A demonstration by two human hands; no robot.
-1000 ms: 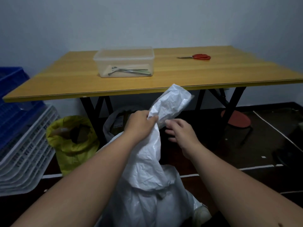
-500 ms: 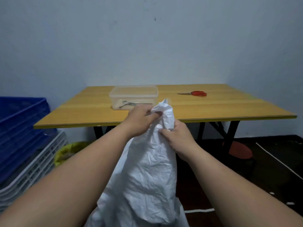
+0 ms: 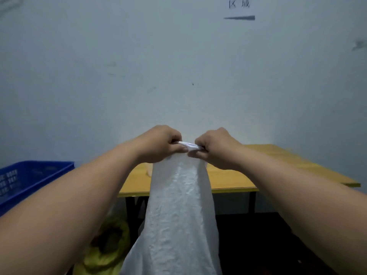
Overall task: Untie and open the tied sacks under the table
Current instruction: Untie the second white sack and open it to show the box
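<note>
Hands met at the top: left hand (image 3: 160, 144) and right hand (image 3: 216, 148) both pinched the white sack (image 3: 178, 211) by its gathered mouth, its long axis hanging straight down (before the table (image 3: 228, 179)), equally near each

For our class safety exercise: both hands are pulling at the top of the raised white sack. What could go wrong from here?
1. The left hand and right hand pinch a narrow strip at the top of the white sack; a hard pull might tear the thin material.
2. The sack hangs lifted above the floor; if the grip slips, it could drop beside the yellow sack.
3. The raised sack hides much of the table, so it could brush things there.
</note>
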